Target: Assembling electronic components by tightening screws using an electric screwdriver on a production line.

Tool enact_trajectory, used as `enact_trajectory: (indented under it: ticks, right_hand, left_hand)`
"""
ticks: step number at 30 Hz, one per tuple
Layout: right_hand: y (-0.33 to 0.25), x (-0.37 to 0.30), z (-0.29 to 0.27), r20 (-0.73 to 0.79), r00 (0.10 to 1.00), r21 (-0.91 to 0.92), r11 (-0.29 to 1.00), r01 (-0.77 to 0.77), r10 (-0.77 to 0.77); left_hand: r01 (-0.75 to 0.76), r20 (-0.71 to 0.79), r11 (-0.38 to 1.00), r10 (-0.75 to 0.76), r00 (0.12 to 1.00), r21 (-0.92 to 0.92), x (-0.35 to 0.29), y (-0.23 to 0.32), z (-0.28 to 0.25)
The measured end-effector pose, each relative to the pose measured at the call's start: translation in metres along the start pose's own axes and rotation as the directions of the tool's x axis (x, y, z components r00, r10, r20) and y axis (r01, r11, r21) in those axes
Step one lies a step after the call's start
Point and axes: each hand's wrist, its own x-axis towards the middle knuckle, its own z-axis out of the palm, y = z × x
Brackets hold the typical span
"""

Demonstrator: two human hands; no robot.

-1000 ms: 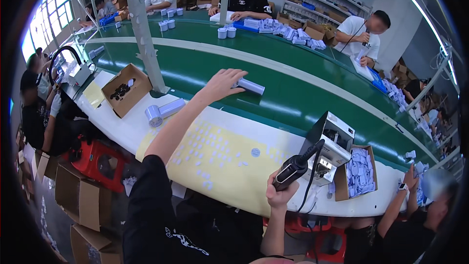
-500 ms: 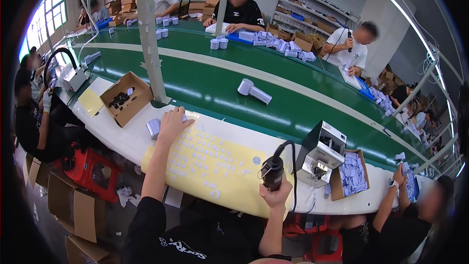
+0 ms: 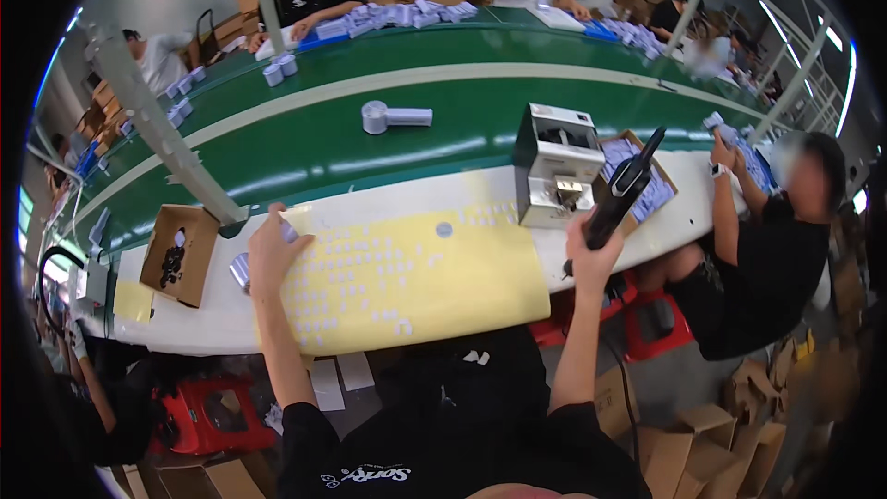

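Note:
My left hand (image 3: 270,254) is closed over a lavender appliance (image 3: 240,270) lying on the white bench. Its rounded end shows left of my wrist and another part shows by my thumb; the middle is hidden under my palm. In my right hand (image 3: 591,254) is a black corded electric screwdriver (image 3: 624,187), gripped and tilted, above the bench's front edge by the silver machine. A yellow sheet (image 3: 490,282) between my hands carries rows of small white pieces (image 3: 346,263).
An open carton (image 3: 200,263) with small black parts stands at left. The silver machine (image 3: 557,166) stands at right before a carton of lavender parts (image 3: 661,192). Behind runs a green conveyor (image 3: 480,120) with another lavender appliance (image 3: 395,117). A co-worker (image 3: 776,240) sits at right.
My view has swung to the right. The screwdriver in my right hand has moved up and right, off the yellow sheet. My left hand stays on the lavender appliance.

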Motion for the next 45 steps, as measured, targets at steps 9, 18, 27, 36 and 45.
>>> enact_trajectory:
  ticks: [9,18,27,36,45]
  right_hand:
    - [0.028,0.127,-0.142,-0.12,0.991,-0.775,0.629,-0.059,-0.054]
    - [0.073,0.163,-0.135,0.137,0.988,-0.973,0.2,0.119,0.074]
    - [-0.039,0.087,-0.06,0.24,0.928,-0.162,0.954,-0.251,0.285]
    - [-0.077,0.024,0.018,0.716,0.678,-0.331,0.936,0.117,0.168]
    - [-0.08,0.008,0.041,0.643,0.742,-0.386,0.917,0.1,0.189]
  left_hand:
    - [-0.144,-0.148,0.974,0.118,0.982,-0.176,-0.005,0.008,-0.01]
    - [-0.251,-0.224,0.069,0.273,0.936,-0.965,-0.066,0.148,0.03]
    - [-0.153,-0.127,-0.005,0.58,0.805,-0.988,-0.058,0.226,0.11]
    - [-0.032,0.116,0.189,0.717,0.688,-0.981,-0.057,0.212,0.086]
    - [-0.222,-0.067,0.172,0.626,0.777,-0.96,-0.068,0.215,0.097]
